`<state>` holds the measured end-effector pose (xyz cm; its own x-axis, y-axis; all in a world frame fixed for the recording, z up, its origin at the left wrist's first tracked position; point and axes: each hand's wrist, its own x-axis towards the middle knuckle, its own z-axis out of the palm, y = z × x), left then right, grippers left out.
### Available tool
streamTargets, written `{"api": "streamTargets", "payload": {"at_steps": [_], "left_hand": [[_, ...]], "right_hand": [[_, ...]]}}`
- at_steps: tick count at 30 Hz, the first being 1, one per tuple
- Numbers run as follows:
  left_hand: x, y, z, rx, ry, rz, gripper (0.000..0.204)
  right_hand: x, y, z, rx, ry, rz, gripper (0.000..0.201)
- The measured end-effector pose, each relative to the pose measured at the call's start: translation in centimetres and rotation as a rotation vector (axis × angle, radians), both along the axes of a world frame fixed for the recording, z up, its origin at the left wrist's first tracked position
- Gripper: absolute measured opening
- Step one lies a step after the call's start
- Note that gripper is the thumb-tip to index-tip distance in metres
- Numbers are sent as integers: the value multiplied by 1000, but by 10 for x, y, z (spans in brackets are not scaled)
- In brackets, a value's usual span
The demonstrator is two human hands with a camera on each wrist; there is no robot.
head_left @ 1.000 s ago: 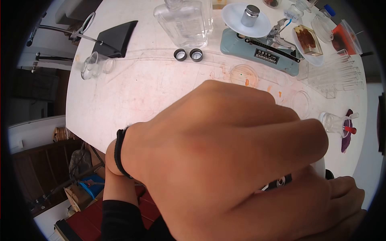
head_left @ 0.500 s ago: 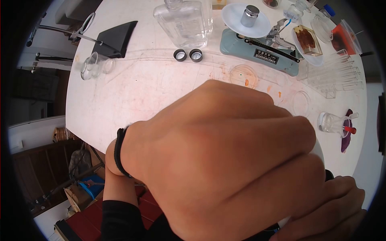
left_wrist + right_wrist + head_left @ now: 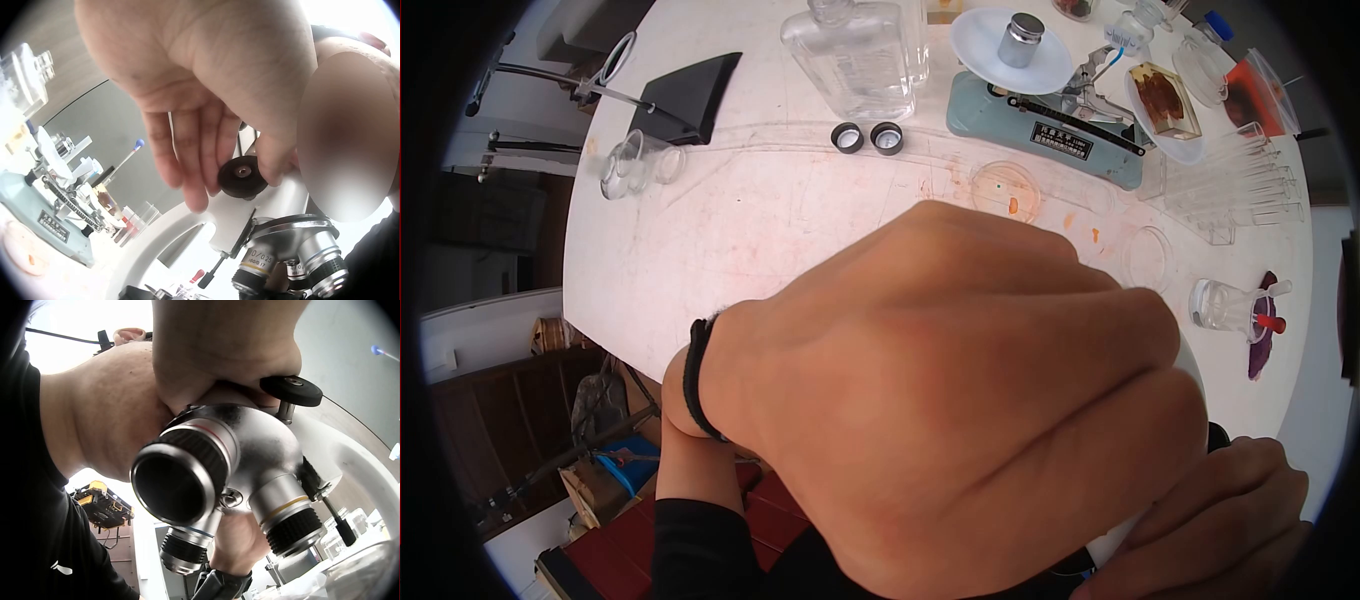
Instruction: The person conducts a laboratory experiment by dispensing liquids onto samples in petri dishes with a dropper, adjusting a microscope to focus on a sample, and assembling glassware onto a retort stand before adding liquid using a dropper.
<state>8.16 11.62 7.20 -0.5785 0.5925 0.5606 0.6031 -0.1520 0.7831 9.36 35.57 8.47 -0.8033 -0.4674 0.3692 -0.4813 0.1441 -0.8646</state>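
In the head view my left hand (image 3: 960,390) fills the middle, knuckles up, a black band on its wrist. It covers most of the microscope. The left wrist view has its thumb and fingers about a round black knob (image 3: 242,178) on the white microscope (image 3: 162,240). My right hand (image 3: 1220,525), at the lower right, has curled fingers. From the right wrist it grips the microscope's upper part, just above the metal nosepiece (image 3: 265,440) and beside another black knob (image 3: 292,392); its fingertips are partly hidden. Several objective lenses (image 3: 287,512) point downward.
A blue-green balance (image 3: 1040,140) stands behind the hands. Two black caps (image 3: 887,138) lie before a clear glass bottle (image 3: 855,60). To the right are a test-tube rack (image 3: 1235,190) and a small jar with a red-topped dropper (image 3: 1228,305). Glassware (image 3: 630,165) sits at the left.
My left hand's fingers have drawn in and downward, covering the metal part visible between them a second ago. Over the last half second, it has barely shifted. The right hand stays in place.
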Motion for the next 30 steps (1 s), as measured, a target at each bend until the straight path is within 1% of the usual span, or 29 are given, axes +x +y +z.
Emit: {"api": "streamTargets", "payload": {"at_steps": [8, 10, 13, 14, 16, 17, 19, 30], "left_hand": [[1, 3, -4, 35, 14, 1, 40], [3, 6, -4, 59, 1, 56, 40], [1, 6, -7, 73, 27, 47, 40], [4, 12, -13, 73, 27, 47, 40], [10, 30, -28, 472, 58, 241, 42], [7, 23, -23, 472, 58, 241, 42], [-1, 4, -8, 64, 56, 16, 44], [-3, 2, -7, 33, 70, 9, 47]], "right_hand": [[0, 1, -1, -5, 4, 4, 43], [1, 1, -1, -7, 5, 4, 43], [0, 1, -2, -10, 6, 5, 44], [1, 1, -2, -10, 6, 6, 44], [1, 2, -2, -12, 7, 7, 44], [1, 2, -2, -12, 7, 7, 44], [1, 2, -3, -14, 8, 8, 44], [1, 2, -4, -22, 13, 14, 46]]}}
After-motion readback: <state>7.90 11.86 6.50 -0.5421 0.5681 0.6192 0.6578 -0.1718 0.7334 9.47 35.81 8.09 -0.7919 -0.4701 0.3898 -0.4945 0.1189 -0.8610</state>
